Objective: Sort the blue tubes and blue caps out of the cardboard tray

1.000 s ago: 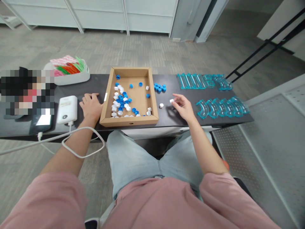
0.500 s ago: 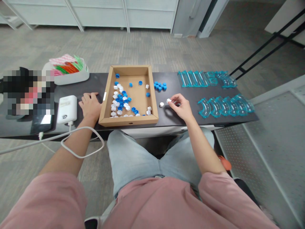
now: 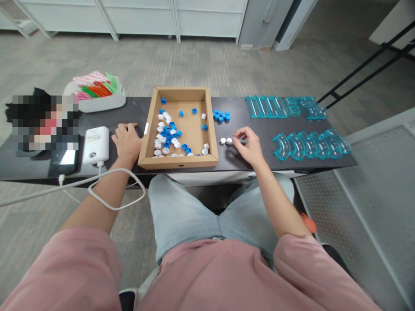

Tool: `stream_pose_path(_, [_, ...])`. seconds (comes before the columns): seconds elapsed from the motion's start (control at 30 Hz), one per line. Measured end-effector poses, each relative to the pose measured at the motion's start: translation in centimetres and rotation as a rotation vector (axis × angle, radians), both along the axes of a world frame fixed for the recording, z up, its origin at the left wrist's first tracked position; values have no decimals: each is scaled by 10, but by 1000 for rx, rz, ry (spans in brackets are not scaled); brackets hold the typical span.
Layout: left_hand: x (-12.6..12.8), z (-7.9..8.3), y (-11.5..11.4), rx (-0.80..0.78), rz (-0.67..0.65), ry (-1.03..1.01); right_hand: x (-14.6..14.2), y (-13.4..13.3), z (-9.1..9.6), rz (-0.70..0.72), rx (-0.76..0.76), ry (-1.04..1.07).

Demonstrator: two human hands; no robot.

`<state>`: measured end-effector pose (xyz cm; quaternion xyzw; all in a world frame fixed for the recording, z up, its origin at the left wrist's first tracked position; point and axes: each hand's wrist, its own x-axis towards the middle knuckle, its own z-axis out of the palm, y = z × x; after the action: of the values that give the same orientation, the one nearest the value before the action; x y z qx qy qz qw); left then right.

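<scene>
Two white hexagonal pieces lie side by side on the dark table, right of the box: a left one (image 3: 222,141) and a right one (image 3: 228,141). My right hand (image 3: 248,144) is just right of the second piece, its thumb and index fingertips close to its edge and slightly parted, gripping nothing that I can see. A cluster of blue hexagonal pieces (image 3: 221,115) sits farther back. The cardboard box (image 3: 180,162) holds many loose white and blue pieces. My left hand (image 3: 127,140) rests on the table against the box's left side, fingers spread.
Clear teal plastic parts stand in two rows at the right, straight ones (image 3: 269,107) behind curved ones (image 3: 298,146). A white power bank (image 3: 96,145), a phone (image 3: 65,157) and a white basket (image 3: 103,103) of coloured sticks are at the left. A white cable (image 3: 118,172) crosses my left forearm.
The second white piece, pinched in my right fingertips before, has moved left and down beside the first. My right fingers have parted from it. My left hand stays by the box; the view shifted slightly.
</scene>
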<state>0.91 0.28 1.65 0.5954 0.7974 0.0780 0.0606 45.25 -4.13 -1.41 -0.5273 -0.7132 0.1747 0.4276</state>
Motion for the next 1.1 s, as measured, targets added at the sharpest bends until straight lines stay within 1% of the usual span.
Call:
stream_pose_path(0.03, [0,0,0,4,-3,-1,-6,0,8,47,-2,-26])
stream_pose_path(0.07, [0,-1,0,9,-4,-2,-13,2,19,122,-8,-74])
stream_pose_path(0.13, [-1,-2,0,17,-6,-3,-33,9,42,322,-26,-224])
stream_pose_path(0.2, [-1,-4,1,25,-9,-6,-56,22,61,513,-55,-405])
stream_pose_path(0.23, [-1,-4,0,32,-8,-5,-68,30,67,587,-76,-494])
stream_pose_path(0.3, [0,-4,0,51,-3,1,-90,47,68,684,-120,-651])
stream_pose_path(0.37, [1,-3,-1,68,2,6,-109,61,59,707,-152,-768])
stream_pose_path(0.43, [3,-2,-3,69,2,7,-122,70,47,682,-174,-846])
stream_pose_path(0.5, [5,0,-4,63,6,7,-129,73,41,671,-185,-904])
stream_pose_path(0.53, [5,1,-4,61,8,8,-130,73,41,682,-190,-916])
stream_pose_path(0.6, [6,1,-4,59,8,13,-128,70,48,705,-201,-905])
stream_pose_path(0.67, [5,0,-3,57,3,18,-124,66,59,712,-227,-869])
stream_pose_path(0.77, [2,-4,-1,56,3,23,-119,60,75,685,-264,-851])
stream_pose_path(0.83, [0,-6,1,59,5,23,-117,56,81,676,-275,-830])
stream_pose_path(0.93, [-2,-8,2,69,1,19,-112,55,83,720,-268,-707])
stream_pose_path(1.03, [-2,-9,2,70,-4,19,-103,56,81,782,-222,-539])
stream_pose_path(1.1, [-1,-8,1,65,-4,22,-96,58,78,790,-196,-465])
